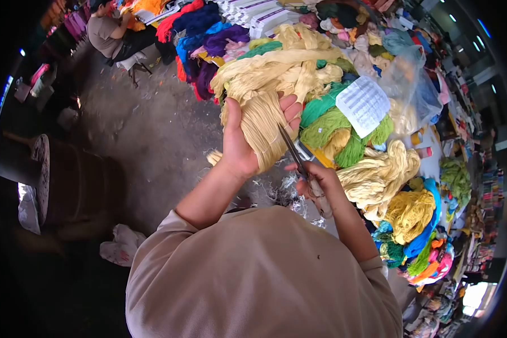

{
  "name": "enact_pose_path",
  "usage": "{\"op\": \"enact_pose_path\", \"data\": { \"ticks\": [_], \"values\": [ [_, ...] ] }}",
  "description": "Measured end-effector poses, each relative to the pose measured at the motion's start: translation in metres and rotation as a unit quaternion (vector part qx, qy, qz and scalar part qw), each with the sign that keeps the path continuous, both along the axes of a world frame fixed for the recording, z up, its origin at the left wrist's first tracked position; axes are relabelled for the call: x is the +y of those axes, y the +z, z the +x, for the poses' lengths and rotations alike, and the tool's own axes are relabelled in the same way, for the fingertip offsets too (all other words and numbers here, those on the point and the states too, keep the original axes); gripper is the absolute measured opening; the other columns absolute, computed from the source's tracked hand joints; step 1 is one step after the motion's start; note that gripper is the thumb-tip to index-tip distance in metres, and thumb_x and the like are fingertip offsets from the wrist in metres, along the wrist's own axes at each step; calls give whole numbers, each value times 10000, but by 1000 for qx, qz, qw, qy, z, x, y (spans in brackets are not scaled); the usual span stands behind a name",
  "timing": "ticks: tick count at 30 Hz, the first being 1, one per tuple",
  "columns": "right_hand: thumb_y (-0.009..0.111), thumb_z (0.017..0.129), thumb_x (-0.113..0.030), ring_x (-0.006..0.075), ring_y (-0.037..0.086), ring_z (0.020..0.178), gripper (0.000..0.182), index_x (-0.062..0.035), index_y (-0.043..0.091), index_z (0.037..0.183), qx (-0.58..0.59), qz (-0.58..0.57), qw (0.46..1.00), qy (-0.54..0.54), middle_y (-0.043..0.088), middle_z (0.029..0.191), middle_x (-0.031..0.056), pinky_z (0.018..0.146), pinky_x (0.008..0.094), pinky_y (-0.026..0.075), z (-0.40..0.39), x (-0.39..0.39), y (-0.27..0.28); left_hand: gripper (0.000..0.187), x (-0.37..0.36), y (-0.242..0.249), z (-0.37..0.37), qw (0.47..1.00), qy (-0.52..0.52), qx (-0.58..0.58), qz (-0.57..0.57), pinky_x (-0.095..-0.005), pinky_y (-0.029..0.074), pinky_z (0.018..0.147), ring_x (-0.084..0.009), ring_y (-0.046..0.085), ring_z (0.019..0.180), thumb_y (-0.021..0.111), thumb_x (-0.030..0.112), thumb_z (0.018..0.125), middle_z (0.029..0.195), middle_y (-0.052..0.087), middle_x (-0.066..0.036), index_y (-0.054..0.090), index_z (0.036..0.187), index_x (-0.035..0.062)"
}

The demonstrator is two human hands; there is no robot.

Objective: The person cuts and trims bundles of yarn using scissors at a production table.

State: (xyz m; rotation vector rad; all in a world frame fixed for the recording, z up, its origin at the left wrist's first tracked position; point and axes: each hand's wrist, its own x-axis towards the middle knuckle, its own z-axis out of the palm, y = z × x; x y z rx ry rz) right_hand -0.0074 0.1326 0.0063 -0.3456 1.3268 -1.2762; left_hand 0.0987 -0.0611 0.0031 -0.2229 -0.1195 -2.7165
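A thick skein of cream yarn point(261, 127) lies across the palm of my left hand point(239, 147), whose thumb and fingers show on either side of it. The fingers curl loosely round the yarn. My right hand point(319, 183) is closed on the handles of dark metal scissors point(294, 151). Their blades point up and to the left, with the tip at the right side of the cream skein. More cream yarn point(281, 67) is heaped just beyond my left hand.
Green yarn point(321, 128), a written paper sheet point(363, 106), a clear plastic bag point(414, 90) and yellow yarn point(409, 214) lie on the right. A seated person point(108, 35) is at the upper left. A dark barrel point(84, 183) stands left.
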Motion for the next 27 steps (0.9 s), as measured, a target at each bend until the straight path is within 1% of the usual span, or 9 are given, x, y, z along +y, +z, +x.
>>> {"op": "enact_pose_path", "data": {
  "ticks": [2,7,9,13,15,19,24,26,27],
  "values": [
    [481,998,-146,49,647,680,280,-72,665,1196,125,-23,992,21,677,795,22,575,156,468,3,-2,2,963,4,-1,-1,1000,2,-23,2,-486,324,1165,-350,426,1376,387,745,900,1483,430,-220,323,1471,-27],
    [478,994,-208,58,645,646,298,-71,673,1174,5,-20,999,28,686,787,31,524,167,450,-10,4,-2,963,-7,-5,-1,997,47,-59,-10,-478,332,1159,-349,433,1369,401,756,886,1466,446,-224,348,1455,-19],
    [482,984,-279,67,624,587,338,-69,679,1161,-45,28,998,32,688,773,46,476,178,418,-8,3,-12,902,-13,-6,3,998,56,-17,-5,-486,334,1159,-345,420,1383,338,700,946,1500,419,-204,322,1477,-29],
    [483,981,-288,66,574,522,345,-70,681,1160,-36,78,996,-23,686,754,55,464,194,404,0,-6,-17,902,-10,-8,3,998,47,-37,4,-485,331,1161,-342,432,1375,344,704,942,1495,427,-203,329,1475,-24],
    [476,985,-307,66,581,531,356,-73,686,1152,-37,65,997,-19,686,743,59,475,188,409,0,-10,-17,941,-6,-11,2,996,38,-73,-18,-463,360,1138,-339,476,1332,392,752,897,1440,479,-215,367,1443,-15],
    [476,988,-328,66,618,592,364,-80,690,1148,-31,39,998,35,687,749,53,505,176,426,-3,-9,-1,932,-3,-17,1,993,34,-104,-48,-453,376,1124,-333,499,1307,385,752,900,1429,490,-217,376,1431,-14],
    [477,985,-332,51,580,562,368,-82,694,1147,-26,51,998,-31,693,762,59,495,181,406,2,-5,-2,948,-5,-16,1,993,42,-111,-29,-456,383,1119,-331,490,1314,372,759,899,1437,481,-216,362,1443,-18],
    [484,982,-329,49,583,563,362,-80,696,1136,-27,111,993,-12,697,777,65,494,174,402,0,0,-18,961,-6,-13,0,992,47,-115,-15,-455,385,1118,-328,488,1316,369,765,895,1440,478,-215,355,1450,-19],
    [489,982,-305,54,595,578,343,-74,689,1139,28,70,997,34,699,790,63,505,171,407,0,3,-17,960,-6,-13,0,991,50,-119,-21,-454,386,1118,-327,492,1313,369,766,894,1441,478,-214,357,1448,-18]
  ]
}}
